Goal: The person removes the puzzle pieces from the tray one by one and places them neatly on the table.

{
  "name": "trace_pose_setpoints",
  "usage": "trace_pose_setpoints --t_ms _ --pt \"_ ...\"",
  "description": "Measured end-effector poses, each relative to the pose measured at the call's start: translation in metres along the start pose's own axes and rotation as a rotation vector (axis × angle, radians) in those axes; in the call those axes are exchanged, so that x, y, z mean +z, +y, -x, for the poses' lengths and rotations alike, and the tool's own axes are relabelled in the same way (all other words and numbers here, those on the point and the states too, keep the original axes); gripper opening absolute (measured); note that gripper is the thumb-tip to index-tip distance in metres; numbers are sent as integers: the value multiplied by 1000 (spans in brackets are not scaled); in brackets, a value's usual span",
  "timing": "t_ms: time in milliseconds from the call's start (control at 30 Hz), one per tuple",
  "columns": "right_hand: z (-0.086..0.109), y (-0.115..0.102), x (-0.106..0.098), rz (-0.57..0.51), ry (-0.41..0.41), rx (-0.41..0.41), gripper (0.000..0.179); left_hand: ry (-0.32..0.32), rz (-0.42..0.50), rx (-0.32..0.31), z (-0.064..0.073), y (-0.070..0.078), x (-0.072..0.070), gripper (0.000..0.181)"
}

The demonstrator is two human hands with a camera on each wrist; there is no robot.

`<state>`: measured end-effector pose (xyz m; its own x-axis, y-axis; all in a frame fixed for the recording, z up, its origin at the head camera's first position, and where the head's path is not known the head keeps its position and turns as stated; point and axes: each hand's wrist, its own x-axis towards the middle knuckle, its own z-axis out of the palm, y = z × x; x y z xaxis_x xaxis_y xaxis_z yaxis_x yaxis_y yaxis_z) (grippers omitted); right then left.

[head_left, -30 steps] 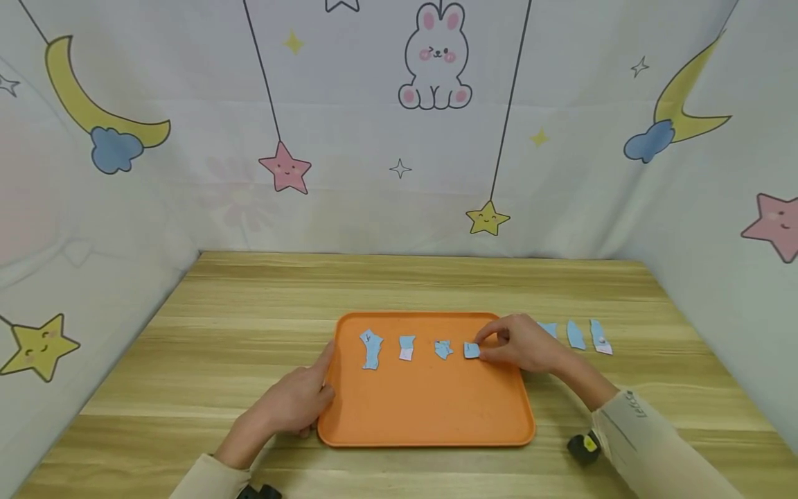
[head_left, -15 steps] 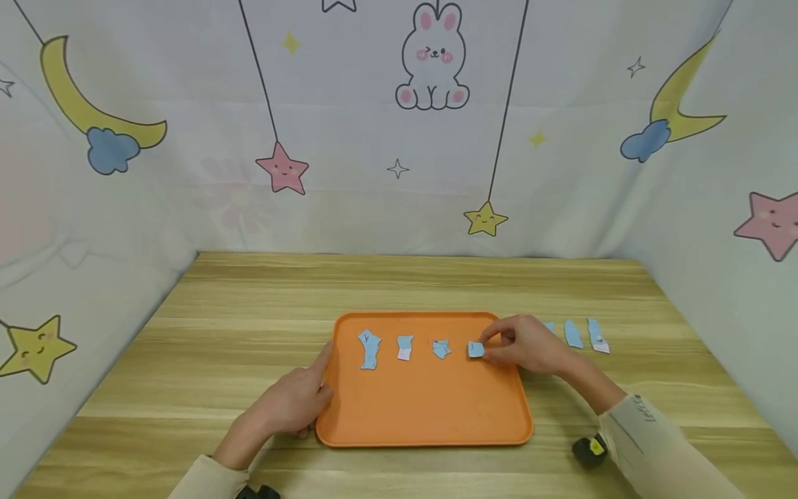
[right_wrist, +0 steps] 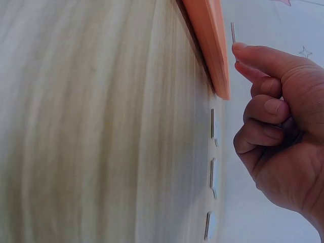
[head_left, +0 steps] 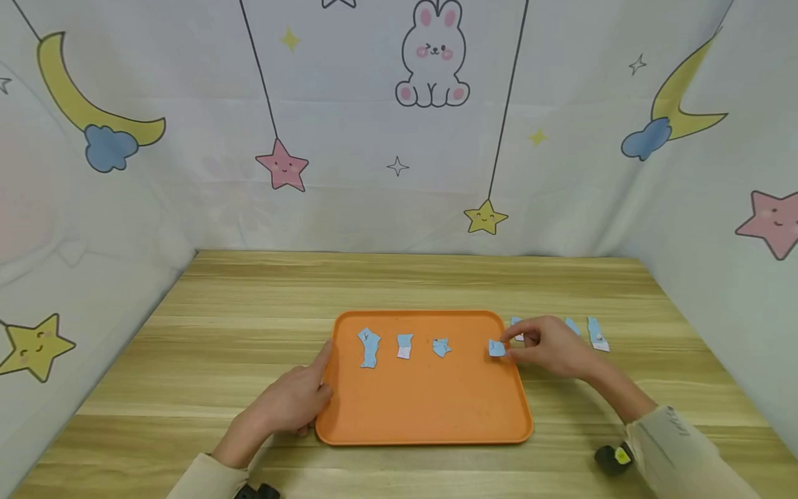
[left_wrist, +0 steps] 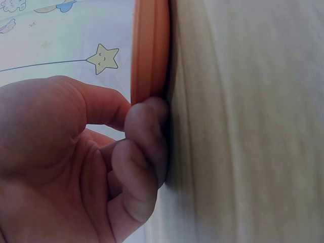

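My right hand (head_left: 555,346) pinches a small light-blue puzzle piece (head_left: 496,348) between thumb and forefinger, over the right side of the orange tray (head_left: 424,409). In the right wrist view the held piece shows as a thin upright sliver raised off the tray floor, with the other fingers curled below. My left hand (head_left: 289,398) grips the tray's left rim, its lower fingers curled against the edge in the left wrist view. Lying apart in a row on the tray are a tall blue piece (head_left: 370,348), a blue-and-white piece (head_left: 404,346) and a jagged piece (head_left: 441,347).
Right of the tray, three more pieces lie on the wooden table (head_left: 262,298): one by the rim (head_left: 516,326), one partly behind the right hand (head_left: 572,326), and a longer one (head_left: 598,334). A printed cloth (head_left: 349,138) encloses the back and sides.
My right hand has moved right with the pinched piece, from beside the jagged piece to near the tray's right rim. The left hand stays at the left rim.
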<state>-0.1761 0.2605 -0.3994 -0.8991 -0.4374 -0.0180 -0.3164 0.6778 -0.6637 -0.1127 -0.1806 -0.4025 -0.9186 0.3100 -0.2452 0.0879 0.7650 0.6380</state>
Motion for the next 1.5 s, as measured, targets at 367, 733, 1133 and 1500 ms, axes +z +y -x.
trace_pose_setpoints --t_ms 367,733,1133,1500 --pt "10 5 -7 -42 -5 4 21 3 14 6 0 0 0 78" --pt "19 13 -9 -37 7 6 19 6 8 -6 1 0 1 78" --pt "33 25 -16 -66 -12 -7 22 -8 20 -12 0 1 0 78" --pt "43 35 -18 -60 -27 23 21 -19 30 -14 1 1 -1 78"
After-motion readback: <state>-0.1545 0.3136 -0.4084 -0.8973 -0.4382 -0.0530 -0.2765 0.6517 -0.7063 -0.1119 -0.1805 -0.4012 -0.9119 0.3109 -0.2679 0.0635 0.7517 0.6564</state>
